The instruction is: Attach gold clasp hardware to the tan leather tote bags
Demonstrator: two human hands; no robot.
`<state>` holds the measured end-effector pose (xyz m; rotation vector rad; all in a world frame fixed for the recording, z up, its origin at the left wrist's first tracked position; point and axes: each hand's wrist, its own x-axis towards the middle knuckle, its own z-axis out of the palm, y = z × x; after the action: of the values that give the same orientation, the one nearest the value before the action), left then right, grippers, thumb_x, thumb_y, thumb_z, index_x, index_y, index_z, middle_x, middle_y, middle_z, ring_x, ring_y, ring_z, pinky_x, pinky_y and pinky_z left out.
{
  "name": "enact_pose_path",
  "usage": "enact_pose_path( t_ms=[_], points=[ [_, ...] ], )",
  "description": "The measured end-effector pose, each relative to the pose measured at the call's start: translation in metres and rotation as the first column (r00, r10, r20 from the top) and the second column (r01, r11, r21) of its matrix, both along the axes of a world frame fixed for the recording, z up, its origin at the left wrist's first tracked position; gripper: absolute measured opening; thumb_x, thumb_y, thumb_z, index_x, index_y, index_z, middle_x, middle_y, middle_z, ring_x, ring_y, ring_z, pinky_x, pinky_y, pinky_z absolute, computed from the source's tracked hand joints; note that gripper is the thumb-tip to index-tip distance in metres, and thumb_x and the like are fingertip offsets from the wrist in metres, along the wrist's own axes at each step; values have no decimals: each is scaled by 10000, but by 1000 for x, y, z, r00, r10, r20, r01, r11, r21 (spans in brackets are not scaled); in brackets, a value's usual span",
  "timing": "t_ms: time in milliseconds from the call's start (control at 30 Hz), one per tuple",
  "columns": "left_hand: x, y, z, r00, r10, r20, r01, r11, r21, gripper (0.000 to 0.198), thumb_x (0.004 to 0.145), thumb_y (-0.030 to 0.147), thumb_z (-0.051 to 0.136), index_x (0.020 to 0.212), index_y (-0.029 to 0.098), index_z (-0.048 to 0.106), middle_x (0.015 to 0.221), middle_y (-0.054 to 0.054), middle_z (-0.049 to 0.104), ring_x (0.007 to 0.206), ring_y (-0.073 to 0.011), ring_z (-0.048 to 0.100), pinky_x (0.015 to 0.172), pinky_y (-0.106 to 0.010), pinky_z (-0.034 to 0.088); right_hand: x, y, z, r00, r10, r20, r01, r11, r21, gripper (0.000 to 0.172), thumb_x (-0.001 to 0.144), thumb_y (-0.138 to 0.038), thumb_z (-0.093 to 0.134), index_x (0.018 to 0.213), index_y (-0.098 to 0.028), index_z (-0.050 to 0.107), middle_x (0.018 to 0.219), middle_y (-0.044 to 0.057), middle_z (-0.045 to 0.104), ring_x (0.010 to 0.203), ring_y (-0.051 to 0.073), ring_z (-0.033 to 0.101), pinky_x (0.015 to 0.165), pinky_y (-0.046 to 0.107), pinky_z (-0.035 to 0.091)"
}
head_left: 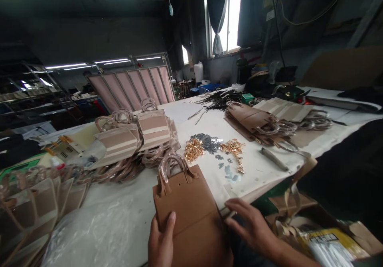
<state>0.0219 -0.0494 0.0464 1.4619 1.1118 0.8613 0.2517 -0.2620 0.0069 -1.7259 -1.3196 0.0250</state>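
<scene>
A brown bag panel [194, 215] with plastic-wrapped handles lies at the table's near edge. My left hand [161, 241] grips its left side, thumb on top. At the panel's right edge, my right hand [249, 223] has its thumb and fingers closed round a small pale strip, partly hidden by the fingers. Beyond the panel lie gold metal pieces [194, 149], grey metal plates [206, 142] and a second heap of gold pieces [233, 147].
Stacked bag pieces [119, 145] fill the left side, near clear plastic film [92, 231]. Brown panels [251, 119] and a grey-handled tool [274, 159] lie at the right. Below the table's right edge is an open carton [317, 211] with packets. Black strips [218, 99] lie farther back.
</scene>
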Motion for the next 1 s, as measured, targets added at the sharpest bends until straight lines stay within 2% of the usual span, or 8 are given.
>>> enact_pose_path(
  t_ms=[100,200,333,467,600,700,833,1000],
  points=[
    [-3,0,-2,993,74,-92,-68,995,66,860,788,705,732,1456,212,507,1368,-141,642,1238,-375,633,1003,-478,566,70,6,19,948,-295,-118,294,955,-24,360,1042,-529,560,1149,-233,734,1157,100,696,875,246,697,756,333,568],
    [-7,2,-7,963,222,-154,-164,933,319,925,764,673,772,1498,205,459,1464,-172,538,1300,-396,573,1081,-535,517,129,13,23,872,-489,-40,460,843,-278,405,973,-581,546,1028,-253,778,1080,74,723,841,258,694,739,347,531],
    [-8,8,-3,944,272,-187,-86,749,656,698,880,632,679,1417,212,530,1436,-169,536,1346,-394,501,1137,-626,436,154,24,13,867,-496,35,460,773,-436,417,868,-631,581,983,-297,804,1034,59,728,885,293,692,685,345,477],
    [-6,14,10,933,285,-221,-29,669,742,586,933,573,670,1375,205,559,1334,-158,585,1242,-358,550,1050,-587,508,157,26,-3,890,-450,73,427,769,-476,499,824,-699,558,982,-282,781,1062,67,730,887,303,690,690,358,465],
    [-4,20,25,932,283,-229,-21,670,742,661,941,483,701,1491,202,468,1231,-137,616,1078,-291,615,939,-468,573,166,23,-12,936,-352,33,328,831,-449,501,800,-697,590,960,-239,718,925,77,729,774,282,673,661,348,470],
    [-3,23,35,949,211,-236,40,659,751,481,973,394,670,1420,257,555,1274,-108,589,1096,-253,626,931,-396,574,174,22,-14,964,-267,12,242,853,-463,500,818,-660,572,1052,-244,720,858,65,720,717,270,666,644,339,475],
    [-4,28,43,943,156,-295,109,692,713,258,953,361,689,1204,300,687,1260,-55,584,1071,-225,644,901,-356,563,180,28,-4,971,-229,73,232,816,-529,469,809,-628,568,1032,-254,744,853,72,722,706,275,670,616,331,454],
    [-5,38,52,935,95,-343,144,780,609,137,922,378,680,1008,279,721,1028,-20,598,873,-198,628,770,-328,514,168,38,16,979,-165,119,204,767,-609,332,794,-532,537,942,-261,659,703,7,645,613,220,610,575,292,384]
  ],
)
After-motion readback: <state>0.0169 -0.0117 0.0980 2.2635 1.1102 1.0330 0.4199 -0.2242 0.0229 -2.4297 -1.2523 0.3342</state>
